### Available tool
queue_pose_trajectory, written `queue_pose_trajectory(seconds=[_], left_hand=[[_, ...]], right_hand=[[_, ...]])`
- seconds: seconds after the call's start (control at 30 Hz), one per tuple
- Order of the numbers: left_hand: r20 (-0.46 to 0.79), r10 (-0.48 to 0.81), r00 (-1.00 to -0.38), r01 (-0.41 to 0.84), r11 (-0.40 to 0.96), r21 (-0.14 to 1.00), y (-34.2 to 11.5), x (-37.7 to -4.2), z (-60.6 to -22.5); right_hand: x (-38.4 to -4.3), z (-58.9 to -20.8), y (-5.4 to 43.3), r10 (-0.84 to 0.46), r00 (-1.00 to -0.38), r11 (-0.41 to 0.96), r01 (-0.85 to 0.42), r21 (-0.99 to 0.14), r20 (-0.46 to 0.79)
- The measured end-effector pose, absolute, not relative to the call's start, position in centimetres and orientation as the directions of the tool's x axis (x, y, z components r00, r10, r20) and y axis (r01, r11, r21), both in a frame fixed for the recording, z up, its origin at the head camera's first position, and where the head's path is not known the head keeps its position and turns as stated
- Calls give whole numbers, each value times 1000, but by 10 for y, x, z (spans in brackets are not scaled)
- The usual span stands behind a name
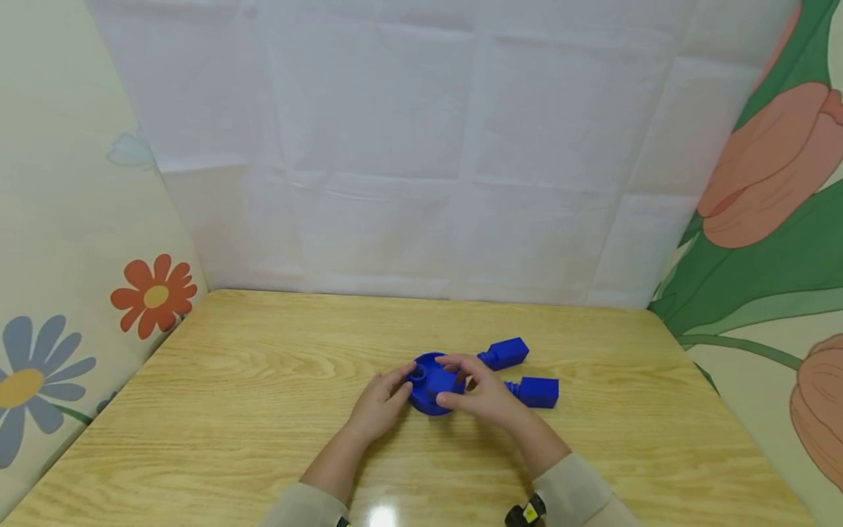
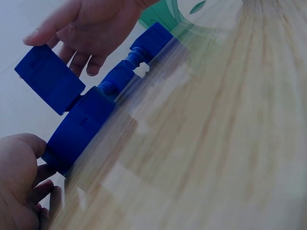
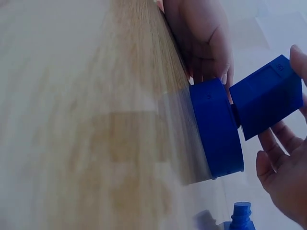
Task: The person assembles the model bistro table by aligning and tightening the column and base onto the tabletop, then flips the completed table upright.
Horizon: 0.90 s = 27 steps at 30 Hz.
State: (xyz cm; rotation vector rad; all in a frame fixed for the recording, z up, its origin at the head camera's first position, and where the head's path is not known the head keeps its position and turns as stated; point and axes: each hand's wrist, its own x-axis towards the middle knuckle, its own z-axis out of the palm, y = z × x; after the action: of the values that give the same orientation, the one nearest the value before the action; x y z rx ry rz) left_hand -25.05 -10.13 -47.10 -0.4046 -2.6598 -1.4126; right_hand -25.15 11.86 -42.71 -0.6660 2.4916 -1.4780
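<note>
A round blue base (image 1: pixel 428 407) sits flat on the wooden table, raised rim around its edge. My left hand (image 1: pixel 377 404) grips the rim from the left, thumb and fingers around it. With thumb and fingers, my right hand (image 1: pixel 486 394) pinches a blue rectangular block (image 3: pixel 271 98) above the base. That block stands tilted over the base (image 3: pixel 216 129) in both wrist views, its lower end at the base's top; whether it is seated in a socket cannot be told. A small round socket (image 1: pixel 418 374) shows on the base near my left fingertips.
Two more blue blocks with threaded ends, one farther back (image 1: pixel 508 353) and one nearer (image 1: pixel 538 393), lie on the table just right of my right hand. A white cloth (image 1: pixel 421 183) hangs behind the table (image 1: pixel 230 380); flowered panels stand on both sides.
</note>
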Motion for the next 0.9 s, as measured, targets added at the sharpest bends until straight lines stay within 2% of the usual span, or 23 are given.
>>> queue_pose_trajectory(seconds=[0.17,0.27,0.67,0.9], left_hand=[[183,185,-966,255,533,807,-102,-252,-471],[186,183,-965,257,532,807,-102,-252,-472],[212,183,-960,279,536,797,-101,-252,-472],[235,186,-954,299,538,788,-102,-252,-473]], right_hand=[[-252,-424,114,-454,-890,460,-271,-845,38],[-253,-424,112,-451,-892,444,-256,-859,33],[-258,-425,115,-561,-826,234,-226,-945,58],[-260,-425,113,-491,-869,287,-227,-931,61]])
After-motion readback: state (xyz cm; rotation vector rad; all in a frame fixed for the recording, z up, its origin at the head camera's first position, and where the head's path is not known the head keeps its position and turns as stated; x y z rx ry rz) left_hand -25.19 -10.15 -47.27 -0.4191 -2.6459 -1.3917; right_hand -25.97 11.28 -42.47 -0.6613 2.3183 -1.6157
